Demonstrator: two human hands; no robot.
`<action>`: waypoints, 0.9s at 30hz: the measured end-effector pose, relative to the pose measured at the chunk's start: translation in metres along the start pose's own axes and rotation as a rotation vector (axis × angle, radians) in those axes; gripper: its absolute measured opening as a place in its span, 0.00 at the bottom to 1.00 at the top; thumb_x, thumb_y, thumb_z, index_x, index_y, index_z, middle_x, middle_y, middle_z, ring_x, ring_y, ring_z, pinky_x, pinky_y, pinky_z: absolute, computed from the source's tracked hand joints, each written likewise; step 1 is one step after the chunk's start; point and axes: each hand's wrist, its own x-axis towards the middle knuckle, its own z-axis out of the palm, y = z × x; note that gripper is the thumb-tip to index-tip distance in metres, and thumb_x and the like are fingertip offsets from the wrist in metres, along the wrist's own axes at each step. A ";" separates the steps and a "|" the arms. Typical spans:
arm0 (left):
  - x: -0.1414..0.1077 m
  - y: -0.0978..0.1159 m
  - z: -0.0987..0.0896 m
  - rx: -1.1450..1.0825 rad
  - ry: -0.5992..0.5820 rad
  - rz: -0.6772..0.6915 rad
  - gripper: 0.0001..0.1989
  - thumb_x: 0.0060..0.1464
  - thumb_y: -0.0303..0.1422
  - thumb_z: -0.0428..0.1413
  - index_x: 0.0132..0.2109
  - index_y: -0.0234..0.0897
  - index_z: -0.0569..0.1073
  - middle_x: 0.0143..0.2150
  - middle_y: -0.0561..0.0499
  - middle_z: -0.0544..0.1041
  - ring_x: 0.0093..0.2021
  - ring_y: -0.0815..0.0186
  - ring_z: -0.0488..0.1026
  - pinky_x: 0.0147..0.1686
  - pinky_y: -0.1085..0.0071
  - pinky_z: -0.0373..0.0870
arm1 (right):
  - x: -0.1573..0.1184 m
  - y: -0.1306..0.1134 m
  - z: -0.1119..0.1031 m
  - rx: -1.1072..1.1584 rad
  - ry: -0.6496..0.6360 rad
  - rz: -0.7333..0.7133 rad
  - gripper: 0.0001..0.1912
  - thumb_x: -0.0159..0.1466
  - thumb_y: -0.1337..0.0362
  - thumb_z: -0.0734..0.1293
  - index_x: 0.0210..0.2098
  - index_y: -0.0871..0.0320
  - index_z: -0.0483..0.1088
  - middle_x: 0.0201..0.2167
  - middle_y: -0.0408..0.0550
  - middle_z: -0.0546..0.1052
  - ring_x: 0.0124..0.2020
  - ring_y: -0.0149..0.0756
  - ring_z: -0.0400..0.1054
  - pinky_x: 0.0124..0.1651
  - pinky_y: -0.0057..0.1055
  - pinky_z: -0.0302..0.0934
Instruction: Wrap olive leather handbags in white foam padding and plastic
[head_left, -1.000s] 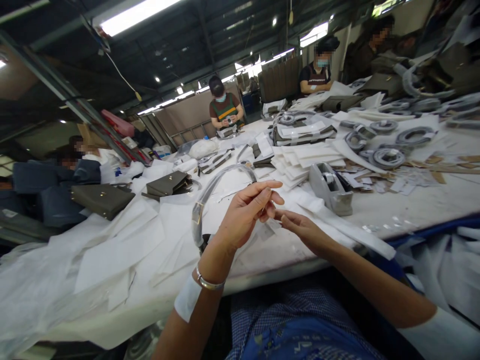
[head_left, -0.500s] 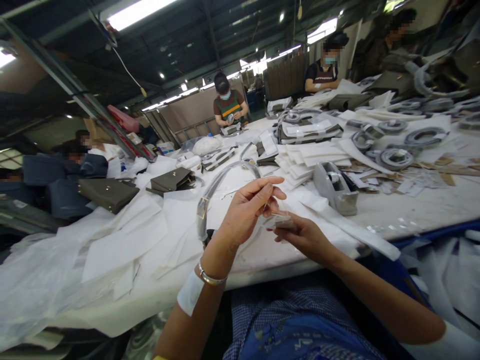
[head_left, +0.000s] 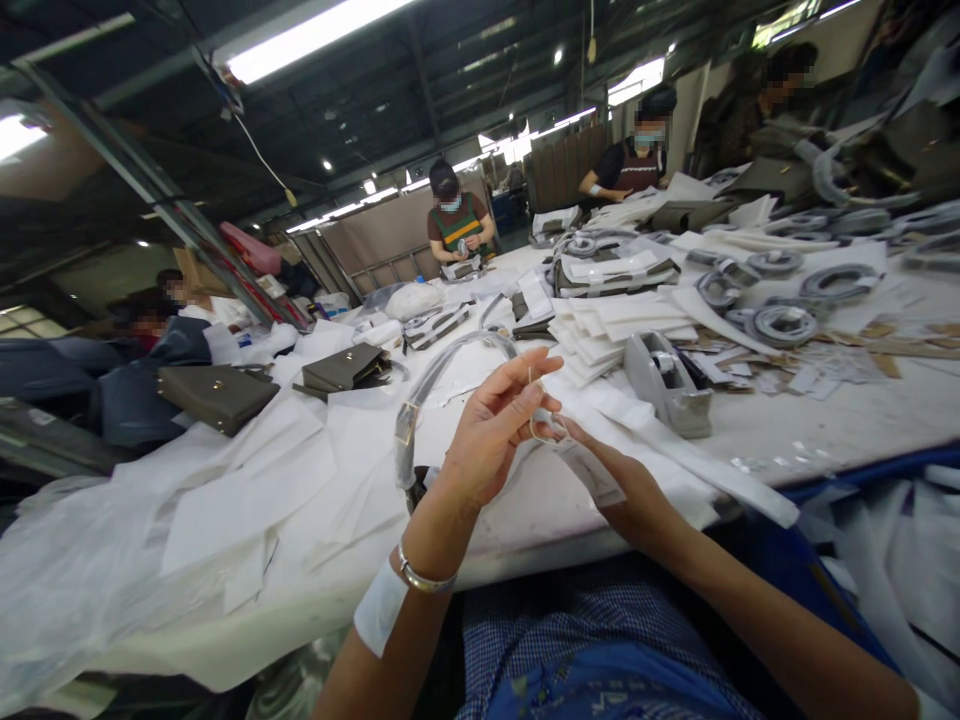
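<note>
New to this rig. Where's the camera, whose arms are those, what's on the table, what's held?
There's no machine here: a person works with two bare hands. The camera sits on that person's head, looking forward and down, so their own forearms reach in from the bottom.

The left hand has a thin cord loop at its fingertips. A pale tag lies against the right hand, whose exact grip is partly hidden.

On the white table lie white sheets, dark bags, a grey tape dispenser and wrapped coils. Beyond it, another person is handling something too small to identify.
</note>
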 end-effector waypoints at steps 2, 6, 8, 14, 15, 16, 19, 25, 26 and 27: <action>-0.001 0.001 0.002 0.002 -0.005 0.007 0.17 0.57 0.34 0.62 0.54 0.45 0.77 0.59 0.47 0.74 0.40 0.69 0.75 0.32 0.77 0.71 | -0.002 0.002 0.001 0.169 -0.061 0.016 0.27 0.67 0.56 0.65 0.65 0.47 0.64 0.69 0.44 0.59 0.70 0.48 0.51 0.71 0.50 0.46; -0.004 0.002 0.003 0.025 -0.027 0.012 0.15 0.58 0.35 0.61 0.53 0.44 0.77 0.59 0.46 0.74 0.41 0.67 0.75 0.33 0.75 0.71 | -0.003 0.004 0.002 0.613 -0.093 0.078 0.29 0.66 0.57 0.66 0.66 0.46 0.61 0.67 0.46 0.63 0.69 0.46 0.53 0.71 0.53 0.43; -0.005 0.002 0.004 0.027 -0.032 0.010 0.15 0.59 0.36 0.61 0.53 0.44 0.77 0.59 0.46 0.74 0.42 0.67 0.75 0.33 0.76 0.71 | 0.000 -0.001 0.004 0.689 -0.026 0.070 0.26 0.68 0.57 0.64 0.64 0.46 0.63 0.66 0.46 0.65 0.69 0.46 0.53 0.71 0.52 0.42; -0.011 0.003 0.007 0.006 -0.033 -0.010 0.15 0.59 0.36 0.60 0.53 0.45 0.77 0.59 0.46 0.74 0.41 0.68 0.75 0.35 0.75 0.72 | 0.013 -0.026 0.022 0.488 -0.040 -0.003 0.27 0.65 0.50 0.68 0.61 0.49 0.68 0.58 0.50 0.73 0.62 0.47 0.63 0.67 0.49 0.53; -0.013 0.004 0.006 0.000 -0.026 -0.007 0.15 0.59 0.37 0.60 0.53 0.44 0.77 0.59 0.46 0.74 0.41 0.68 0.75 0.36 0.75 0.72 | 0.013 -0.029 0.026 0.472 -0.035 0.013 0.25 0.65 0.51 0.68 0.58 0.51 0.70 0.49 0.50 0.78 0.55 0.46 0.69 0.63 0.48 0.59; -0.015 0.005 0.003 -0.005 -0.017 0.002 0.15 0.59 0.37 0.60 0.53 0.44 0.77 0.58 0.46 0.75 0.41 0.68 0.75 0.36 0.74 0.72 | 0.012 -0.030 0.029 0.467 -0.023 0.035 0.21 0.65 0.51 0.68 0.54 0.53 0.73 0.39 0.49 0.80 0.46 0.44 0.73 0.57 0.45 0.65; -0.027 0.011 -0.015 0.028 0.031 0.042 0.16 0.59 0.36 0.61 0.54 0.43 0.76 0.51 0.46 0.79 0.38 0.69 0.76 0.41 0.72 0.73 | 0.011 -0.029 0.032 0.549 -0.012 0.116 0.18 0.65 0.50 0.68 0.46 0.56 0.77 0.24 0.45 0.76 0.27 0.36 0.71 0.36 0.36 0.70; -0.065 0.033 -0.066 0.540 0.177 0.023 0.17 0.59 0.38 0.60 0.53 0.36 0.76 0.41 0.45 0.82 0.40 0.64 0.79 0.42 0.70 0.74 | 0.037 -0.035 0.030 0.490 -0.234 0.241 0.23 0.61 0.46 0.70 0.42 0.60 0.80 0.27 0.48 0.78 0.20 0.29 0.68 0.22 0.27 0.65; -0.070 0.037 -0.075 0.632 0.218 0.031 0.17 0.59 0.39 0.60 0.52 0.35 0.77 0.40 0.45 0.82 0.40 0.63 0.79 0.40 0.70 0.75 | 0.045 -0.037 0.032 0.440 -0.271 0.245 0.23 0.60 0.46 0.70 0.41 0.60 0.80 0.27 0.49 0.79 0.20 0.29 0.69 0.23 0.26 0.65; -0.074 0.041 -0.085 0.705 0.270 0.048 0.17 0.59 0.39 0.60 0.51 0.34 0.77 0.39 0.45 0.82 0.39 0.63 0.79 0.37 0.71 0.75 | 0.054 -0.038 0.036 0.394 -0.300 0.247 0.23 0.60 0.46 0.70 0.40 0.60 0.80 0.28 0.49 0.79 0.21 0.29 0.69 0.23 0.26 0.66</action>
